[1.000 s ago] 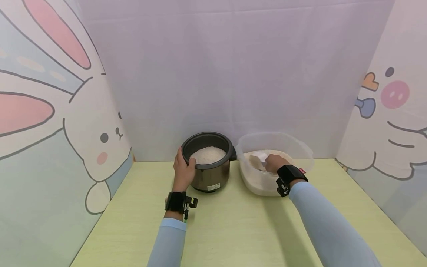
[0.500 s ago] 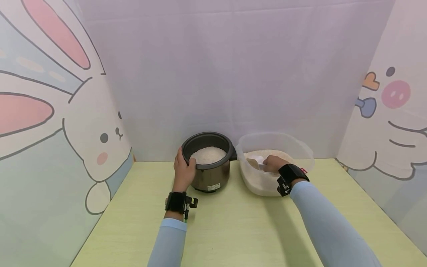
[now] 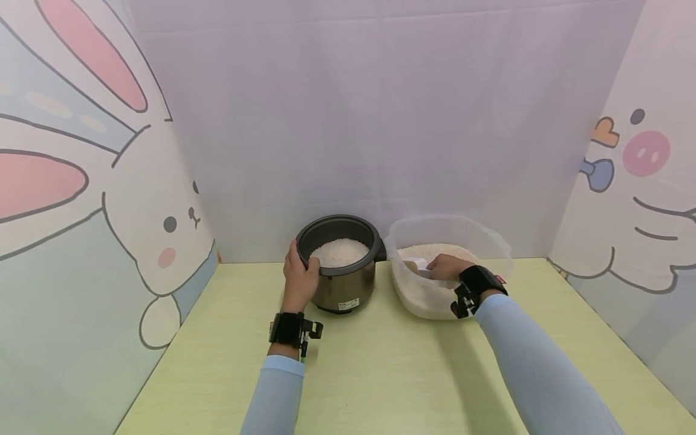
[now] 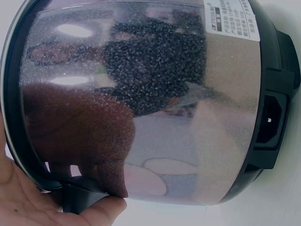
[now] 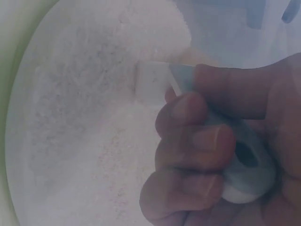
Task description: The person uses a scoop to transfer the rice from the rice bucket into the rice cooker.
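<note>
While left hand grips cooker, right hand holds scoop inside tub.

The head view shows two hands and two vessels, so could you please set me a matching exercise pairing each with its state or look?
Things:
1. left hand
2. right hand
3. cooker
4. container

States and looks:
A. dark, with a white label low on its front
B. translucent
C. grips the scoop
D. grips the cooker

Right pairs: 1-D, 2-C, 3-A, 4-B.
</note>
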`<state>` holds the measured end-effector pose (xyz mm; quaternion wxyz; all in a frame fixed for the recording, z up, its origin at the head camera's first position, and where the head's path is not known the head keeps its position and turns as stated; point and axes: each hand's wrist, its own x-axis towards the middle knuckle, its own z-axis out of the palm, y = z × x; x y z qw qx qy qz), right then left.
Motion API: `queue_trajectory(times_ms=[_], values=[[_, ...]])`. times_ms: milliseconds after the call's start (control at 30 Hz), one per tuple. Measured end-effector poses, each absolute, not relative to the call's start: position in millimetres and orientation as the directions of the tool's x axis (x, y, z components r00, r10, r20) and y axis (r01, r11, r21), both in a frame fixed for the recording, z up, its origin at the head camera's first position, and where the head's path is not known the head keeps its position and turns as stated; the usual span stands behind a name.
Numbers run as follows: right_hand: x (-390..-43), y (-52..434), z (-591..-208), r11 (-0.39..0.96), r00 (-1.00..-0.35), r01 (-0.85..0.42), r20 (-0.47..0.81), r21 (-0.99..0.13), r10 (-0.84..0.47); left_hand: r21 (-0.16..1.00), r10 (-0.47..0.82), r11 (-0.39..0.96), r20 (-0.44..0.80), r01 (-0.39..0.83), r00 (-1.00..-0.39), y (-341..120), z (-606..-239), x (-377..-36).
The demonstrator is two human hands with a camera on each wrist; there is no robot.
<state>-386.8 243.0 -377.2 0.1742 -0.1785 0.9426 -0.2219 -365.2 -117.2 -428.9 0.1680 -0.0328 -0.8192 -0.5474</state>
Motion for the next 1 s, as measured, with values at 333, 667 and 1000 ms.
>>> queue_trajectory(times_ms=[333,667,1000], values=[[-399,255,-384,0.788,-0.861,-0.202,-0.279,-0.582,-0.426,0.886,-0.131,0.403,0.305,0.231,-0.943,-117,-427,-364],[-399,262,-383,0.640,-0.861,0.005,-0.328,-0.768,-0.388,0.888,-0.130,0.395,0.307,0.235,-0.943,-117,-426,-363],[-401,275,-384,0.485,-0.836,0.083,-0.326,-0.870,-0.441,0.885,-0.130,0.396,0.320,0.247,-0.938,-117,-427,-363]])
